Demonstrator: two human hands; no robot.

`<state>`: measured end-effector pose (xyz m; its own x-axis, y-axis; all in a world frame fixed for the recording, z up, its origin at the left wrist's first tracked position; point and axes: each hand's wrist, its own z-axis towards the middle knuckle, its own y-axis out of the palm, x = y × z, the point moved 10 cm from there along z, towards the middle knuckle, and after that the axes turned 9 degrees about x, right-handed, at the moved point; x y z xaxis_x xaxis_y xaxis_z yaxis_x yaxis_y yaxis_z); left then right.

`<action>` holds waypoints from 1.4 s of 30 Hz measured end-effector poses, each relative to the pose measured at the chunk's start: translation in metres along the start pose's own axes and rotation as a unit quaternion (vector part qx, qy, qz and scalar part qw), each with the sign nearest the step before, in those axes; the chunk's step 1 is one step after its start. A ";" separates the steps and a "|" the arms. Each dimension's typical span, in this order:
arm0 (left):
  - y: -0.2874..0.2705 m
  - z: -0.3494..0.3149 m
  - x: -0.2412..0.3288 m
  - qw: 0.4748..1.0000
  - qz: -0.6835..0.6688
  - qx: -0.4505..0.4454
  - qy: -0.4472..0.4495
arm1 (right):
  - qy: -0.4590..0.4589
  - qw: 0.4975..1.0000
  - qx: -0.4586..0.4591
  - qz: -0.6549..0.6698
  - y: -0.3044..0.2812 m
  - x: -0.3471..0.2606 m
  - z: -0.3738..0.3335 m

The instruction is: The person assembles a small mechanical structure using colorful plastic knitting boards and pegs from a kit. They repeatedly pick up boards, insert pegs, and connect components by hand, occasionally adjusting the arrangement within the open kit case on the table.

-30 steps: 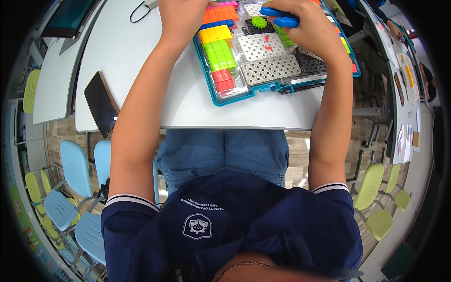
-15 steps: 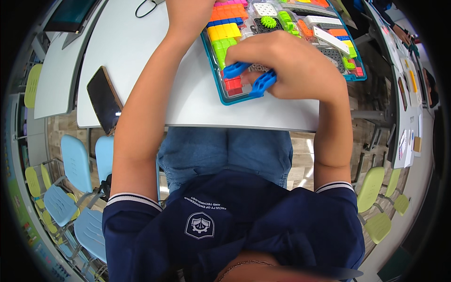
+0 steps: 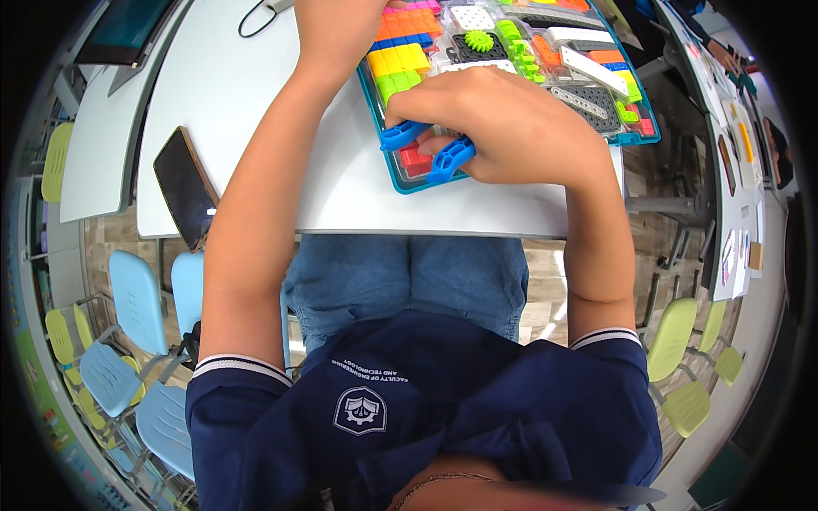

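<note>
The right hand [image 3: 511, 128] is curled tight around a blue plastic piece [image 3: 426, 149]; the piece sits at the near left corner of the teal parts tray [image 3: 400, 183] on the white bench [image 3: 256, 102]; the left hand [image 3: 328, 21] rests at the tray's far left side, but I cannot tell if it grips anything; a dark phone [image 3: 183, 187] lies far off to the left.

The right hand [image 3: 511, 128] is now at the near left corner of the teal parts tray [image 3: 400, 175], w/ the blue piece [image 3: 426, 149] gripped low over the red blocks; 1 s ago it was holding that piece higher, over the grey plates. The tray appears nearer in view.
</note>
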<state>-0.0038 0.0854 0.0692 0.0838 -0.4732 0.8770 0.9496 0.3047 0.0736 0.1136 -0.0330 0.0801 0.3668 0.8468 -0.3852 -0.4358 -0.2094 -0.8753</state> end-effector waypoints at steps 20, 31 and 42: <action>0.003 -0.001 -0.001 1.000 0.001 -0.011 0.008 | -0.001 0.994 0.113 0.012 -0.040 0.021 0.000; 0.009 -0.004 -0.013 0.999 -0.006 -0.040 0.003 | 0.347 0.797 0.451 -0.204 -0.177 0.178 -0.121; 0.064 -0.095 0.076 0.893 0.240 -0.166 0.343 | 0.495 0.687 0.457 -0.271 -0.178 0.242 -0.179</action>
<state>0.0921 -0.0098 0.0956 0.5619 -0.7841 0.2636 0.7824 0.4002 -0.4772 0.4273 0.1218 0.0903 0.8608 -0.1640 -0.4818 -0.1831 0.7836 -0.5937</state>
